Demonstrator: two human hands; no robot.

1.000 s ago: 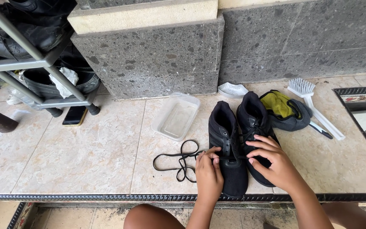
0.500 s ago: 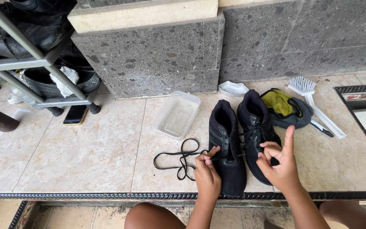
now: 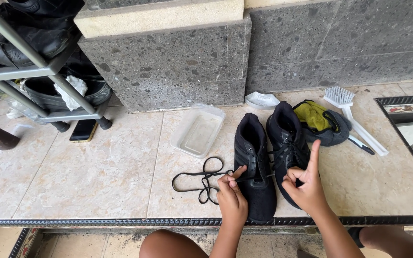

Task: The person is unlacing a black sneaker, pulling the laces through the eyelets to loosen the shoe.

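Observation:
Two black shoes stand side by side on the tiled step: a left shoe (image 3: pixel 254 162) without lacing and a right shoe (image 3: pixel 288 143) with its lace in. A loose black lace (image 3: pixel 199 179) lies coiled left of the left shoe. My left hand (image 3: pixel 231 198) pinches the lace's end at the left shoe's eyelets. My right hand (image 3: pixel 306 187) hovers over the gap between the shoes, fingers curled around the lace's tip, index finger raised.
A clear plastic tub (image 3: pixel 197 130) sits behind the lace. Behind the shoes lie a white lid (image 3: pixel 261 100), a grey and yellow cloth (image 3: pixel 322 123), a white brush (image 3: pixel 349 107). A metal shoe rack (image 3: pixel 34 71) and a phone (image 3: pixel 83 130) are at left.
My right hand lifted off the right shoe and moved toward the left shoe, index finger raised. My left hand stayed at the left shoe, holding the lace.

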